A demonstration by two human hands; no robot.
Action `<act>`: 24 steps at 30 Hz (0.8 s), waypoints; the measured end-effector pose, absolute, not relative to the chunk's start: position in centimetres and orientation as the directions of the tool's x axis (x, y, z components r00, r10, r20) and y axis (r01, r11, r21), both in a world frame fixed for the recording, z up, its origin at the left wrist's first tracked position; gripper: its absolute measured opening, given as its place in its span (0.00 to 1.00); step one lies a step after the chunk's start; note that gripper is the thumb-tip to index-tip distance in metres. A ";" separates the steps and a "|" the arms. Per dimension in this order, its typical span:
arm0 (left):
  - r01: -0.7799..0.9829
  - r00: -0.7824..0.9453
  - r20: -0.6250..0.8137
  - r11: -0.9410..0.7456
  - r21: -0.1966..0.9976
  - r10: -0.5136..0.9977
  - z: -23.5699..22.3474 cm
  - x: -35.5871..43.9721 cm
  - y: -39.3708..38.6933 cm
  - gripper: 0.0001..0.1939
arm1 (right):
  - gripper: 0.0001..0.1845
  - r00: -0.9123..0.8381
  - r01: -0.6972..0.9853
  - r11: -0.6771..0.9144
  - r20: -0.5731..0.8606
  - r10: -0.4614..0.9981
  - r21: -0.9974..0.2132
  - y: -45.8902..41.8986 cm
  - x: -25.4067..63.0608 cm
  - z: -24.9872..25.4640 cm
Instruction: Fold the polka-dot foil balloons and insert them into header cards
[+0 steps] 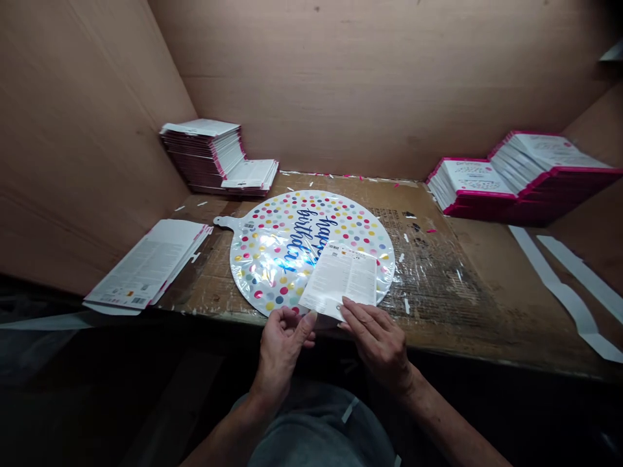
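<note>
A flat round foil balloon (pixel 272 259) with coloured dots and blue "happy birthday" lettering lies at the table's front edge, its tail pointing left. Over its lower right part is a white printed card (pixel 341 279) with small text. My right hand (pixel 377 337) grips the card's lower right edge, fingers on top and thumb hidden underneath. At the card's lower left corner, my left hand (pixel 285 340) is closed, thumb against the card's edge and fingers curled beside the balloon's rim.
Pink-edged folded cards stand in a stepped stack (pixel 224 152) at back left and another stack (pixel 516 172) at back right. More white cards (pixel 150 266) lie at front left. White paper strips (pixel 559 292) lie on the right. Wooden panels (pixel 365 84) enclose the cardboard-covered table (pixel 438 285).
</note>
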State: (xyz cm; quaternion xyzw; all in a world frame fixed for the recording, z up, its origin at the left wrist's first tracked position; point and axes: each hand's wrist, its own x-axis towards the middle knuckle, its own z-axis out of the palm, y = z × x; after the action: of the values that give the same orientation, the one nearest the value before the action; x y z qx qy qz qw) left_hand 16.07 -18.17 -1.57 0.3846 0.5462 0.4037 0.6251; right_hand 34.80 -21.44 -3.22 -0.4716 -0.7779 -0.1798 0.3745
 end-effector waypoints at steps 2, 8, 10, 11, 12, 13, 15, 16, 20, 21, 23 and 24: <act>-0.196 0.104 -0.382 0.395 0.897 0.918 -1.1 16.2 -17.7 0.28 | 0.19 -0.278 0.846 0.526 0.771 0.574 -0.087 -20.4 34.1 -3.1; -0.377 0.107 -0.285 0.304 0.875 0.953 -1.0 16.9 -14.2 0.28 | 0.13 -0.360 0.812 0.571 0.671 0.648 -0.116 -16.2 31.7 -3.2; -0.375 0.045 -0.264 0.262 0.889 0.963 -1.5 16.8 -12.8 0.26 | 0.11 -0.340 0.858 0.497 0.586 0.735 -0.125 -14.8 31.0 -2.6; -0.373 0.039 -0.256 0.252 0.893 0.966 -1.7 16.7 -12.2 0.25 | 0.10 -0.330 0.875 0.465 0.538 0.776 -0.134 -14.1 30.7 -2.1; -0.370 0.049 -0.258 0.257 0.893 0.965 -1.9 16.5 -11.7 0.24 | 0.08 -0.320 0.886 0.439 0.488 0.812 -0.151 -13.4 30.5 -1.6; -0.365 0.067 -0.274 0.279 0.888 0.959 -2.0 16.3 -11.3 0.23 | 0.07 -0.310 0.893 0.416 0.436 0.845 -0.170 -12.7 30.3 -1.1; -0.356 0.105 -0.321 0.337 0.872 0.941 -2.0 15.9 -10.7 0.23 | 0.04 -0.302 0.904 0.378 0.328 0.895 -0.198 -11.5 29.9 -0.2; -0.357 0.116 -0.338 0.357 0.863 0.934 -1.9 15.7 -10.4 0.23 | 0.04 -0.305 0.907 0.368 0.282 0.910 -0.203 -10.9 29.7 0.2; -0.371 0.099 -0.327 0.340 0.864 0.940 -1.8 15.2 -9.2 0.22 | 0.04 -0.282 0.923 0.327 0.222 0.933 -0.202 -9.3 28.5 0.9; -0.371 0.076 -0.311 0.316 0.873 0.947 -1.9 15.1 -8.8 0.22 | 0.04 -0.264 0.927 0.312 0.231 0.937 -0.208 -9.0 28.1 0.8; -0.371 0.007 -0.273 0.256 0.893 0.962 -2.2 14.8 -8.1 0.22 | 0.03 -0.245 0.925 0.302 0.245 0.938 -0.231 -8.3 27.5 0.5; -0.363 -0.027 -0.254 0.227 0.904 0.967 -2.4 14.6 -7.8 0.22 | 0.02 -0.263 0.913 0.322 0.242 0.934 -0.250 -7.8 27.4 0.4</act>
State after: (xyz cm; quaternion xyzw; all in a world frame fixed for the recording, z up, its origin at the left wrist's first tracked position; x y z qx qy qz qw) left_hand 14.64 -7.80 -2.43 0.3167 0.4766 0.5350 0.6215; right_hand 27.42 -7.80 0.35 -0.5814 -0.7942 0.0301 0.1744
